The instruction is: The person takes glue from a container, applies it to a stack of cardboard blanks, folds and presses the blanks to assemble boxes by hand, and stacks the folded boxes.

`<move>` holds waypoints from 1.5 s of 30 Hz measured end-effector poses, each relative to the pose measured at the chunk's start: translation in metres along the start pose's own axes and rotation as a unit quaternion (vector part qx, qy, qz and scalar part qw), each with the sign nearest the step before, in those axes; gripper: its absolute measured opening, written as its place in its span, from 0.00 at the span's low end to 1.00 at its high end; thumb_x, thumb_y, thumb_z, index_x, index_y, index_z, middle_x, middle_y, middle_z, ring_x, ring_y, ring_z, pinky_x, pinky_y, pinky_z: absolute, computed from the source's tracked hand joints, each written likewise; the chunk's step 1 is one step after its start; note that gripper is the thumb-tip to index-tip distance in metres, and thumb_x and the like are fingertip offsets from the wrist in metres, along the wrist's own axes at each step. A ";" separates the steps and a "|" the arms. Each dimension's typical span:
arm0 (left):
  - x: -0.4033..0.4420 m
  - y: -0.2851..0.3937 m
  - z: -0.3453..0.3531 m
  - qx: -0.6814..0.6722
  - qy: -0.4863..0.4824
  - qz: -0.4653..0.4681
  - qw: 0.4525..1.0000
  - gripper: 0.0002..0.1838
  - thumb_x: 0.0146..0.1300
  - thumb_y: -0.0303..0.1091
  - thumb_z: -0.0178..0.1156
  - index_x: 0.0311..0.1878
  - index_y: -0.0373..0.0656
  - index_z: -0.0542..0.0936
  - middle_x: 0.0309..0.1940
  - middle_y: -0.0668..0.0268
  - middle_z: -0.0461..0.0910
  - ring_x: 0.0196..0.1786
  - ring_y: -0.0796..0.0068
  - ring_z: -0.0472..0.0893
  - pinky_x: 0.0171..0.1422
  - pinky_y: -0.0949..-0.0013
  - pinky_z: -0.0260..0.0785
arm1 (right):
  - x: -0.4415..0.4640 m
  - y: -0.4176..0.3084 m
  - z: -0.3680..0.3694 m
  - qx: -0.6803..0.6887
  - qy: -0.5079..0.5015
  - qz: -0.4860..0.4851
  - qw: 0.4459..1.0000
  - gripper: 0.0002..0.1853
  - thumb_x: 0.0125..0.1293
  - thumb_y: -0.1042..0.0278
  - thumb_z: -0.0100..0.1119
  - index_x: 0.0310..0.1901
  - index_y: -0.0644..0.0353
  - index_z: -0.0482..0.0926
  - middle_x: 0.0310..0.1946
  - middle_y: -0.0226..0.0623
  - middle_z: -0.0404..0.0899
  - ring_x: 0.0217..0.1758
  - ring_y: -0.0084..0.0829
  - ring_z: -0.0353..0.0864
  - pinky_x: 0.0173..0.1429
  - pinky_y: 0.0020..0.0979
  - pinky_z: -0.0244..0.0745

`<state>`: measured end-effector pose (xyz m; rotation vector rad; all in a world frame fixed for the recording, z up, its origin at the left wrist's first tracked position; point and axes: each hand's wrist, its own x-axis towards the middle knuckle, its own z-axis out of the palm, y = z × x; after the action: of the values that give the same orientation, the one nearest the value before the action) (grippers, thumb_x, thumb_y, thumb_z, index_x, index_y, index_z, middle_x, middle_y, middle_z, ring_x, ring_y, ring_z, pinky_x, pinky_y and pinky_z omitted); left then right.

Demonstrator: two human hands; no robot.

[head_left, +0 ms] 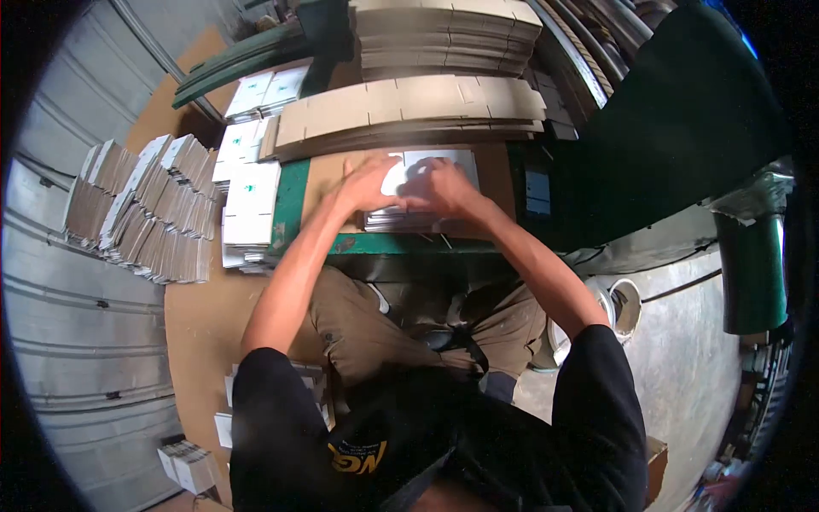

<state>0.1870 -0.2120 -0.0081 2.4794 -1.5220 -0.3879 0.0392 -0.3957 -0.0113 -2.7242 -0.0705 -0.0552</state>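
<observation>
A small stack of flat white card pieces point(397, 220) lies on a brown cardboard sheet point(496, 183) at the front of a green bench. My left hand point(372, 182) is at the stack's left side, its thumb and fingers curved around the edge of a white piece. Over the middle of the stack, my right hand point(445, 186) has its fingers bent and pressed onto the white card. The two hands almost meet, and slight blur hides the exact fingertip contact.
Long brown cardboard strips point(409, 104) lie behind the stack, with more piled brown board point(448, 38) farther back. White printed card stacks point(252, 192) stand at left, beside rows of bundled pieces point(158, 205). A dark green machine part point(674, 128) rises at right. Buckets point(627, 307) stand on the floor.
</observation>
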 end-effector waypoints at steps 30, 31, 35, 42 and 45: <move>-0.031 -0.013 0.043 -0.050 0.071 -0.004 0.996 0.31 0.72 0.54 0.58 0.72 0.48 0.75 0.69 0.47 0.73 0.74 0.44 0.68 0.78 0.47 0.60 | -0.071 0.039 -0.042 0.557 0.547 0.153 0.606 0.09 0.68 0.73 0.64 0.49 0.60 0.84 0.38 0.30 0.84 0.45 0.27 0.84 0.51 0.34 0.80; -0.028 -0.014 0.049 -0.007 0.161 0.082 0.984 0.23 0.73 0.46 0.58 0.63 0.42 0.82 0.57 0.48 0.84 0.64 0.44 0.79 0.70 0.50 0.70 | -0.071 0.041 -0.033 0.426 0.493 0.096 0.753 0.14 0.66 0.73 0.65 0.54 0.61 0.84 0.36 0.30 0.84 0.42 0.27 0.84 0.48 0.35 0.80; -0.028 -0.013 0.059 -0.003 0.277 0.163 0.947 0.10 0.68 0.34 0.58 0.46 0.41 0.83 0.42 0.50 0.84 0.47 0.44 0.81 0.55 0.45 0.72 | -0.051 0.004 -0.004 0.099 0.193 0.052 0.975 0.35 0.56 0.68 0.75 0.69 0.55 0.80 0.32 0.43 0.86 0.32 0.36 0.84 0.42 0.36 0.81; -0.032 -0.022 0.063 -0.036 0.286 0.161 0.944 0.23 0.65 0.42 0.66 0.59 0.40 0.81 0.57 0.49 0.81 0.61 0.41 0.77 0.69 0.44 0.67 | -0.001 0.010 -0.018 -0.088 0.006 0.073 0.993 0.51 0.38 0.44 0.88 0.64 0.53 0.72 0.75 0.51 0.57 0.79 0.59 0.56 0.78 0.61 0.61; -0.033 -0.021 0.066 -0.043 0.291 0.144 0.945 0.28 0.65 0.43 0.67 0.65 0.39 0.80 0.64 0.47 0.79 0.69 0.40 0.74 0.76 0.46 0.63 | 0.017 0.030 -0.009 0.052 -0.032 -0.022 0.998 0.59 0.37 0.44 0.87 0.72 0.51 0.66 0.73 0.53 0.59 0.80 0.60 0.56 0.77 0.70 0.58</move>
<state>0.1690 -0.1758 -0.0737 1.9975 -1.5181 0.3004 0.0572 -0.4258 -0.0138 -2.6195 -0.1484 0.0211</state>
